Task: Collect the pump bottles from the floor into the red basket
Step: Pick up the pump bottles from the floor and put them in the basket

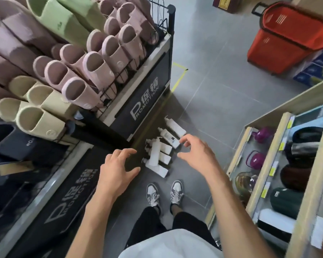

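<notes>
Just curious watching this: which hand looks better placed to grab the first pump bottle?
Probably the right hand: its open fingers hover over the pump bottles, and the red basket stands on that side. The left hand hangs beside them, near the slipper rack.

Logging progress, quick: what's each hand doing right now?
Left hand: open, holding nothing.
Right hand: open, holding nothing, above the pump bottles.

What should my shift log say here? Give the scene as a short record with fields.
bottles: white, lying clustered on the floor by the rack
basket: red, upright, apart from the bottles
left hand: open, above the bottles, holds nothing
right hand: open, above the bottles, holds nothing
progress: none picked up yet
</notes>
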`<action>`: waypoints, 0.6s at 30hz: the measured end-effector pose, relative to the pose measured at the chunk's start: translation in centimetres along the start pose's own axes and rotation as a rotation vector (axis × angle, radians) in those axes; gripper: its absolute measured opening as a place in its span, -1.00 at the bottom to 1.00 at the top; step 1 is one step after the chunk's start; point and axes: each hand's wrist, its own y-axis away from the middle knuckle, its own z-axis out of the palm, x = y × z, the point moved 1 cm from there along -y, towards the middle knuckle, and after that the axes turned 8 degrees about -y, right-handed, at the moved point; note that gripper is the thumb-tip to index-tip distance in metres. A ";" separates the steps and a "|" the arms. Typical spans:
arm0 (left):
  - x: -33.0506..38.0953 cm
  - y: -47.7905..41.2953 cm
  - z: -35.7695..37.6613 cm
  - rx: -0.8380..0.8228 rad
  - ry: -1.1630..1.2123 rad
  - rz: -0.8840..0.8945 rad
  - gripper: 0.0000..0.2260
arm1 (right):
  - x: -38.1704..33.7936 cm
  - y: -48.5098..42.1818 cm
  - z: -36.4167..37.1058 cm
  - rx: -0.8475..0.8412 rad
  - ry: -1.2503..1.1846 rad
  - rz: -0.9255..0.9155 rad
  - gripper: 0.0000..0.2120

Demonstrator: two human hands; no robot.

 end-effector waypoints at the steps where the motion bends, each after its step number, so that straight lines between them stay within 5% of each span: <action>1: 0.0 -0.2 0.5 -0.007 0.015 -0.003 -0.54 | 0.1 -0.2 0.2 -0.011 0.007 0.007 -0.68; 11: 0.6 -9.9 7.0 -0.031 0.057 0.054 -0.52 | 2.7 -6.7 3.3 0.007 0.041 0.027 -0.66; 18: 0.1 -19.4 18.4 -0.046 -0.034 0.083 -0.52 | 9.2 -15.6 10.5 -0.028 0.027 0.057 -0.65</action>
